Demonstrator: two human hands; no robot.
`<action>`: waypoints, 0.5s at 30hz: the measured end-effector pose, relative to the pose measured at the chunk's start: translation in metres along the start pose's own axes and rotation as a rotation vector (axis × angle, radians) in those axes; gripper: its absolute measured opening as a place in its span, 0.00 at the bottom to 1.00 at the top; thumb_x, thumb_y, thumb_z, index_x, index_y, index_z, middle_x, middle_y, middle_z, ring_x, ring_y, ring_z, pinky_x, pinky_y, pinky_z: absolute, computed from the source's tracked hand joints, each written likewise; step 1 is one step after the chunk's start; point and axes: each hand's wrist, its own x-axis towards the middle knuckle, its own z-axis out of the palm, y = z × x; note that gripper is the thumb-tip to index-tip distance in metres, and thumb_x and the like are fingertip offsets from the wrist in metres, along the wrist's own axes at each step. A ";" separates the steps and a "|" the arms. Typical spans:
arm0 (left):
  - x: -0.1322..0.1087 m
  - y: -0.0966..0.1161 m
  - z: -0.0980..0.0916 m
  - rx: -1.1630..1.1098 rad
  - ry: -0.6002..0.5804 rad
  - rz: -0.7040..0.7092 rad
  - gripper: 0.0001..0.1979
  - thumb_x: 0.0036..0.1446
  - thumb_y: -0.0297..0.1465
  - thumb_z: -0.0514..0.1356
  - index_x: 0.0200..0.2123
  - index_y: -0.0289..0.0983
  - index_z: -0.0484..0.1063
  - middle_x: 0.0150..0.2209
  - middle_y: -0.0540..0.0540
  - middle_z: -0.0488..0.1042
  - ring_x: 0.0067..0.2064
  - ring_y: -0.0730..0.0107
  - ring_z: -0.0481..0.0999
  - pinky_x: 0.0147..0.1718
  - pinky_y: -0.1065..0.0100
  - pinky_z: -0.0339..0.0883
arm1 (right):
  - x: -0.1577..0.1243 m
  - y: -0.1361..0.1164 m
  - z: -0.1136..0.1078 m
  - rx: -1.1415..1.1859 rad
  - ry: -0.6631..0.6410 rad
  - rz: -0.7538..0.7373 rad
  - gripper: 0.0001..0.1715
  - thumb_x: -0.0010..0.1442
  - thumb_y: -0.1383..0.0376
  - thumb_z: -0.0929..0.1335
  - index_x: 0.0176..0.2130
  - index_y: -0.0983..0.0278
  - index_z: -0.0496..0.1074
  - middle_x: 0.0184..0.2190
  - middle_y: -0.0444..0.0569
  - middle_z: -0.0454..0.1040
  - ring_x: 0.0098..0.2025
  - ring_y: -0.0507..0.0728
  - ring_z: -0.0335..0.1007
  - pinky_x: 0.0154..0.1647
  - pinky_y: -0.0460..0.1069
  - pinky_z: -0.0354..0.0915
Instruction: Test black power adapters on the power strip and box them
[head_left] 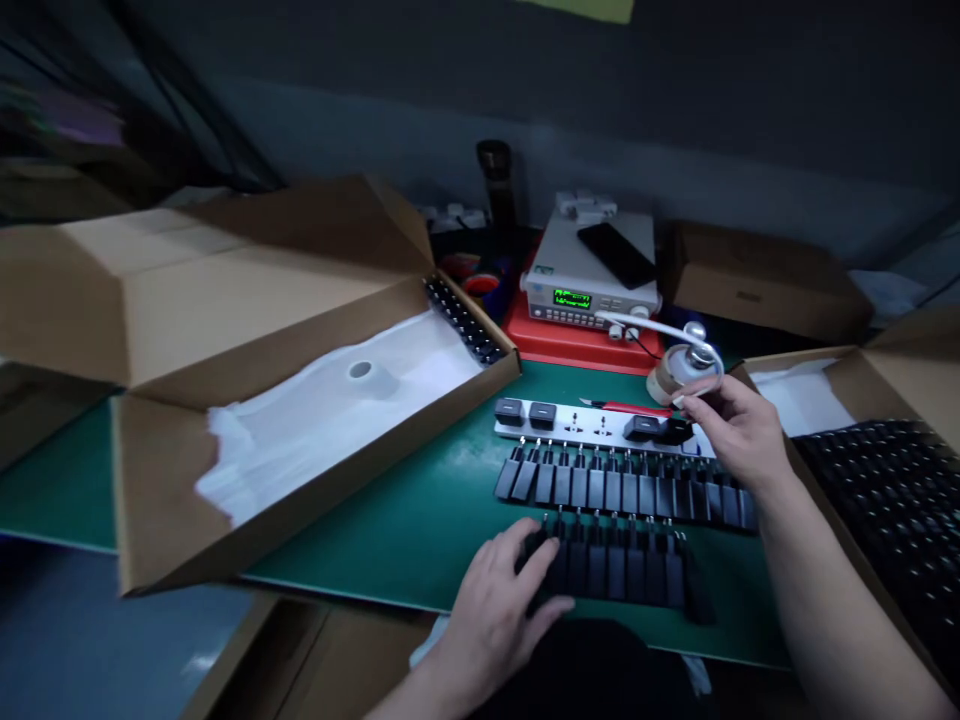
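My left hand (499,620) lies spread on a lower row of black plug adapters (615,570), its fingers over the row's left end. A second row of black plug adapters (622,490) stands just above it, prongs pointing away from me. My right hand (739,430) is raised over that row's right end, fingers pinched at a white cord (660,328). The cord loops around a small beige-and-silver reel (679,372). Behind the rows lies a white power strip (577,425) with several black adapters plugged in.
A green bench mat (420,520) carries everything. At left is an open cardboard box (330,420) lined with white sheet; at right, a box holds many black adapters (885,500). Behind stand a bench power supply (577,300) on a red tray (570,345) and a brown box (757,280).
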 end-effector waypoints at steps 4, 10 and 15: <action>0.008 0.002 0.006 -0.082 0.072 -0.047 0.19 0.54 0.31 0.63 0.50 0.38 0.70 0.52 0.33 0.71 0.50 0.47 0.76 0.43 0.49 0.78 | -0.002 0.009 -0.011 0.145 0.016 0.080 0.09 0.60 0.59 0.73 0.36 0.62 0.74 0.36 0.48 0.79 0.35 0.56 0.74 0.36 0.51 0.70; -0.005 -0.005 -0.005 -0.182 0.085 -0.090 0.22 0.61 0.28 0.57 0.58 0.44 0.67 0.58 0.36 0.71 0.55 0.49 0.75 0.47 0.50 0.77 | -0.008 0.011 -0.018 0.005 -0.175 0.160 0.12 0.62 0.56 0.71 0.38 0.62 0.74 0.33 0.47 0.78 0.30 0.54 0.73 0.31 0.49 0.69; -0.002 -0.020 -0.036 -0.265 0.085 -0.073 0.24 0.63 0.26 0.55 0.61 0.49 0.65 0.56 0.40 0.73 0.55 0.53 0.76 0.48 0.51 0.76 | -0.009 0.006 -0.016 -0.368 -0.187 -0.046 0.12 0.65 0.56 0.69 0.34 0.61 0.71 0.30 0.46 0.75 0.30 0.55 0.70 0.30 0.49 0.63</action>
